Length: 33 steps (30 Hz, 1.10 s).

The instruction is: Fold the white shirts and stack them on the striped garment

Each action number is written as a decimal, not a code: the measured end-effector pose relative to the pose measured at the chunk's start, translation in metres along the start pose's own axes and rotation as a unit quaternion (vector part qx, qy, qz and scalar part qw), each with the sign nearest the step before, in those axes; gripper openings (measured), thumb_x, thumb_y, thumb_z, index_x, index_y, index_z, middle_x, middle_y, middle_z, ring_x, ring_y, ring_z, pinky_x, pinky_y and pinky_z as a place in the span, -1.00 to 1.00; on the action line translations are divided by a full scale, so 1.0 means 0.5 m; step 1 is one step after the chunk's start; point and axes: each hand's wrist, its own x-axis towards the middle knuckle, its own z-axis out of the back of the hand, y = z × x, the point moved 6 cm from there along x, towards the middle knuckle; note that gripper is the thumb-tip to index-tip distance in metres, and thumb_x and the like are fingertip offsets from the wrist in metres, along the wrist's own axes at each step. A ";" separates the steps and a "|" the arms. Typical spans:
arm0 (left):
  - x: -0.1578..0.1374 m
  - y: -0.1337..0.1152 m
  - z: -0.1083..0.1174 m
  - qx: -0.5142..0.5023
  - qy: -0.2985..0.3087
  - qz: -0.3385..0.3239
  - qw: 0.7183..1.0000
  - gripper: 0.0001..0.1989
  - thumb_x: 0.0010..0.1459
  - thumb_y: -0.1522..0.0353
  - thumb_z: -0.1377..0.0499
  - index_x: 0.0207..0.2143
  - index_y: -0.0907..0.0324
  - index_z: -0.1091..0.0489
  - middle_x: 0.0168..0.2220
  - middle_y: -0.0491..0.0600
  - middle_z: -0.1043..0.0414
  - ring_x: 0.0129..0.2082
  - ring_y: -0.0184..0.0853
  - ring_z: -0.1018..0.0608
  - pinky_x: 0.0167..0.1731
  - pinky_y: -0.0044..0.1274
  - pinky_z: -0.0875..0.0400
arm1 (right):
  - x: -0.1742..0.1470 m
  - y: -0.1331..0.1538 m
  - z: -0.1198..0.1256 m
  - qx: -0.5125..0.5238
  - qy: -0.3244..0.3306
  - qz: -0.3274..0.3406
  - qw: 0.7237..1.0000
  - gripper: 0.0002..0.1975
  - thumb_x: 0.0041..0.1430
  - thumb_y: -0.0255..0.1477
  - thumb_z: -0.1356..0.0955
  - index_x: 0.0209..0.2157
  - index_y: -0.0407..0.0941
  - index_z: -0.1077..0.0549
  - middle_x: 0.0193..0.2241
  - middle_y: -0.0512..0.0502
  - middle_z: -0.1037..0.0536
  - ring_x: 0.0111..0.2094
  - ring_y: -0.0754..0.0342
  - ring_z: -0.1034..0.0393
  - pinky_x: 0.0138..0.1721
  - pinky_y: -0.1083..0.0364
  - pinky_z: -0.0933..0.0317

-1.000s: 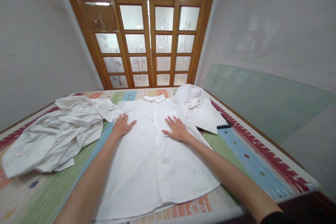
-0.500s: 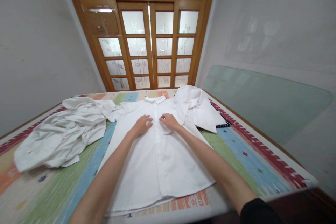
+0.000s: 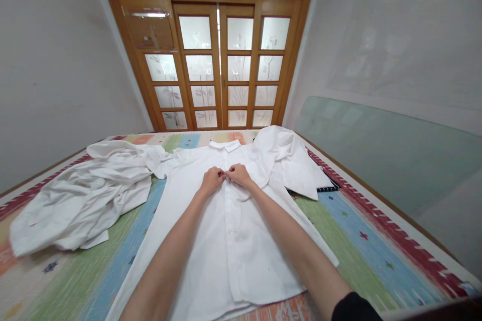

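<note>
A white collared shirt lies front up in the middle of the table, its collar at the far end and its hem toward me. On its button placket, a little below the collar, my left hand and my right hand meet. The fingers of both are pinched together on the placket cloth. Whether a button is between them is hidden by the fingertips. Below the hands the placket runs down to the hem.
A crumpled heap of white cloth lies to the left, touching the shirt's sleeve. To the right, more white cloth rests over a dark striped piece. A striped colourful cloth covers the table. Behind stand wooden glazed doors.
My hands have come together at the placket; the left has moved right and closed its spread fingers on the cloth. The view has shifted slightly.
</note>
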 end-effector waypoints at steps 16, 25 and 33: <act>0.009 0.006 -0.011 -0.148 -0.014 0.001 0.989 -0.88 0.05 0.44 -0.13 -0.35 0.18 -0.45 -0.35 -0.05 -0.51 -0.33 -0.34 -0.50 -0.22 -0.50 -0.41 | -0.003 -0.033 -0.011 0.129 0.014 0.011 0.992 -0.81 0.01 -0.49 -0.28 -0.58 -0.17 -0.50 -0.65 0.02 -0.49 -0.57 0.19 -0.32 -0.48 0.25 -0.15; 0.004 0.008 -0.017 -0.169 -0.028 0.015 0.985 -0.88 0.06 0.46 -0.14 -0.30 0.21 -0.43 -0.38 -0.07 -0.51 -0.38 -0.36 -0.50 -0.25 -0.51 -0.38 | 0.002 -0.041 -0.021 0.139 0.021 0.017 0.990 -0.80 0.01 -0.47 -0.28 -0.54 -0.17 -0.53 -0.62 0.01 -0.52 -0.54 0.18 -0.35 -0.43 0.23 -0.18; 0.002 0.009 -0.007 -0.178 -0.045 0.027 0.983 -0.87 0.02 0.44 -0.16 -0.34 0.21 -0.46 -0.39 -0.06 -0.54 -0.38 -0.36 -0.52 -0.28 -0.54 -0.39 | 0.004 -0.044 -0.025 0.183 0.039 0.013 0.982 -0.83 -0.01 -0.50 -0.30 -0.52 -0.18 -0.55 -0.59 0.01 -0.55 -0.60 0.21 -0.31 -0.48 0.23 -0.17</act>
